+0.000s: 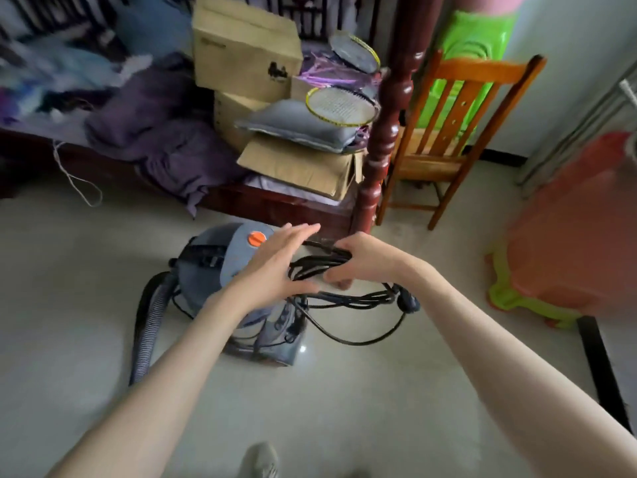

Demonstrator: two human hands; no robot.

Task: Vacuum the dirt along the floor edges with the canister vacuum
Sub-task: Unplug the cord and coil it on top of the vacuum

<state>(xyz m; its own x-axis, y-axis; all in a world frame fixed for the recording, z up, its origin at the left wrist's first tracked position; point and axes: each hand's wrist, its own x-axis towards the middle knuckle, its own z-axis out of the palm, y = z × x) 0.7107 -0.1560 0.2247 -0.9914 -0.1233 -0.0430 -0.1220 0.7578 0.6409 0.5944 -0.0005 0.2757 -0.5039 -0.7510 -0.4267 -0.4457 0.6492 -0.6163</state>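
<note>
Pale, glossy tile floor [344, 391] runs under everything I see. At far left, purple bedding [165, 139] spills off a dark wooden bed frame [275, 205]. My grey canister vacuum [213, 267] sits on the floor beside that bed, its ribbed hose [151, 326] curling down its left side. My left hand [275, 267] hovers over it, fingers straight. My right hand [365, 260] grips a bundle of black power cord [317, 265]. Behind are stacked cardboard boxes [244, 50], their print unreadable, then a wooden chair [451, 132] against the white wall.
</note>
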